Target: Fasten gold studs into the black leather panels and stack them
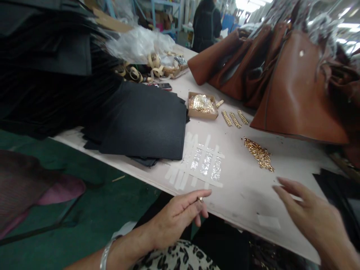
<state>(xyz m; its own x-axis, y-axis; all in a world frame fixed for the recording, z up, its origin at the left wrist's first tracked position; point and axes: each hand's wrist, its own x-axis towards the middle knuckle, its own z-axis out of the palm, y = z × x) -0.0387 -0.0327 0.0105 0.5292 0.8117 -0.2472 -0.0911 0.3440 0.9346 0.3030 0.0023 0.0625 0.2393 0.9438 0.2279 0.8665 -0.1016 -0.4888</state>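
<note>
My left hand [182, 210] is at the table's front edge, pinching a small gold metal piece [200, 199] between thumb and forefinger. To the right, my right hand [312, 210] is slightly blurred above the table, its fingers apart and nothing visible in them. It is nearest to a loose pile of small gold metal pieces [258, 154]. Between the hands and the black sheets, strips of whitish tape [194, 180] frame shiny clear patches [206, 164] on the tabletop. Beyond them lie short gold chain-like strips [235, 120] and a cardboard box [203, 114] holding bagged gold pieces.
Black flat sheets [146, 120] are stacked on the left, with a taller dark stack [50, 75] behind. Brown leather bags [298, 86] line the right side. A phone [164, 86] and crumpled plastic [140, 43] lie farther back. A person [206, 26] stands beyond the table.
</note>
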